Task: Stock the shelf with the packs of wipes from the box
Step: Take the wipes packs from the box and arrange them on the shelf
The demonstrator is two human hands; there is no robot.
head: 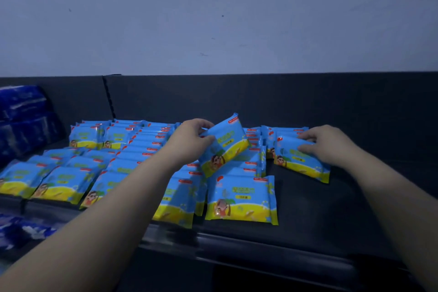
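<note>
Several blue-and-yellow packs of wipes stand in overlapping rows on a dark shelf [308, 208]. My left hand [192, 140] grips one pack [225, 147] by its upper left corner and holds it tilted above the middle rows. My right hand [329, 144] holds another pack [301, 161] by its top edge, fingers curled over it, at the front of the rightmost row. A single pack [241, 199] leans at the front of the row between my hands. The box is out of view.
Dark blue plastic-wrapped bundles [21, 116] are stacked at the shelf's far left, and more blue packaging [21, 232] lies below at lower left. The shelf's dark back panel [260, 97] rises behind the rows. Bare shelf surface extends right of the packs.
</note>
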